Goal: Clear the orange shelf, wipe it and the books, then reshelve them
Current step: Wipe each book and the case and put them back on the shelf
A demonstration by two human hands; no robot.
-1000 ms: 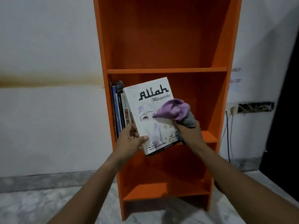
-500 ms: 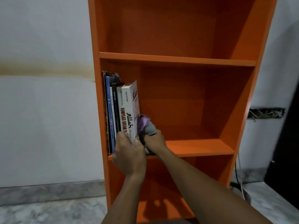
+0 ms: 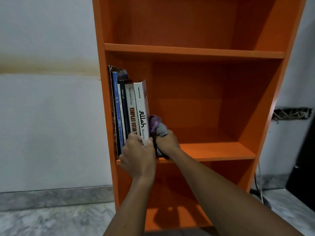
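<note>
The orange shelf (image 3: 213, 150) stands against a white wall. Several books (image 3: 121, 113) stand upright at the left end of its middle board. The white book (image 3: 142, 109) with black lettering on its spine is the rightmost of them. My left hand (image 3: 138, 157) grips the bottom of its spine, thumb on the right side. My right hand (image 3: 167, 144) grips a purple and grey cloth (image 3: 157, 124) bunched against the white book's cover, just right of it. The rest of the middle board, the top compartment and the bottom compartment hold nothing.
A grey marble floor (image 3: 51, 218) runs below the shelf. To the right, a wall recess with tangled wires (image 3: 292, 114) and a white cable (image 3: 260, 181) hang beside a dark door edge (image 3: 303, 159).
A second ago I held the white book face-out in front of the shelf with the cloth on its cover. Now it stands upright in the row, and the view has moved closer.
</note>
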